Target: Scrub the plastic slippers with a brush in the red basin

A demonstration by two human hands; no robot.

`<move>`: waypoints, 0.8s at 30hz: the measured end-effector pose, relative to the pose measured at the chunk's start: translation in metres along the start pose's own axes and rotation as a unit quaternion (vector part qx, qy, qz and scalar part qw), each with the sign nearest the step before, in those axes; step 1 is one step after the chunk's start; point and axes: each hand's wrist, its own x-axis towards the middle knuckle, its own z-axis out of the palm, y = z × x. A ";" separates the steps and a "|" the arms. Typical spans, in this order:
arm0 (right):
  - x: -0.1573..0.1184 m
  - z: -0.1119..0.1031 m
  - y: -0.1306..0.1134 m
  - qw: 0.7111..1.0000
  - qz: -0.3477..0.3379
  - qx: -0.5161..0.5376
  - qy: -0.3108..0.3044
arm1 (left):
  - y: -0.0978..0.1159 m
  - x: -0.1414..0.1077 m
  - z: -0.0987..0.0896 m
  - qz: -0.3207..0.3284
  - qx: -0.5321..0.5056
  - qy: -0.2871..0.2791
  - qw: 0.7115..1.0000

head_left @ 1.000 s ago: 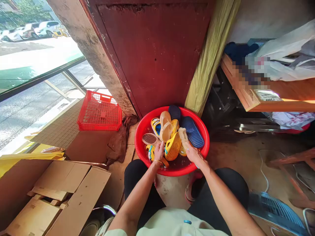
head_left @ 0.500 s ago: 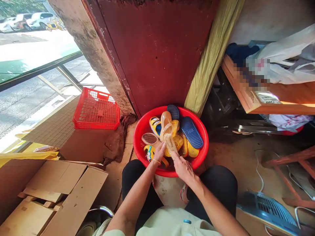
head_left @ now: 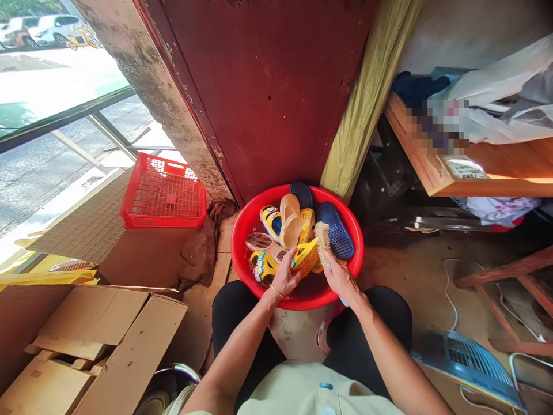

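left hand (head_left: pixel 287 278) grips yellow clog (head_left: pixel 306 255) | right hand (head_left: pixel 341 280) grasps bristle brush (head_left: pixel 322 235) | scrubbing likely works best with clog braced steady

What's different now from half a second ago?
The pale bristled brush in the right hand has swung rightward, away from the tan strapped shoe. The left hand still holds the yellow rubber clog; the navy ridged slipper stays in the red plastic basin.

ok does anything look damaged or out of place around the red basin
The wall beside the red door is blotched with dark stains, and a brown cloth lies crumpled near the red crate. In the basin, shoes lie jumbled, some soles up.
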 end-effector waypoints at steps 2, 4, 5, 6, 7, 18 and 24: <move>-0.020 0.004 -0.006 0.998 -0.018 -0.034 -0.051 | -0.003 -0.001 0.005 0.027 0.033 -0.004 0.999; -0.035 0.003 -0.011 0.992 -0.040 -0.065 -0.100 | -0.008 -0.001 0.009 0.031 0.044 0.003 0.999; -0.038 -0.001 -0.011 0.989 -0.050 -0.074 -0.114 | -0.010 -0.001 0.010 0.028 0.046 0.007 0.999; -0.037 -0.005 -0.010 0.988 -0.052 -0.082 -0.122 | -0.013 0.000 0.010 0.021 0.045 0.012 0.999; -0.034 -0.011 -0.008 0.987 -0.042 -0.089 -0.125 | -0.015 0.001 0.010 0.009 0.044 0.018 0.999; -0.042 0.000 -0.027 0.986 -0.038 -0.082 -0.141 | -0.035 0.023 0.006 -0.203 -0.070 0.110 0.970; -0.042 -0.010 -0.027 0.986 -0.059 -0.064 -0.139 | -0.030 0.025 0.005 -0.232 -0.139 0.113 0.956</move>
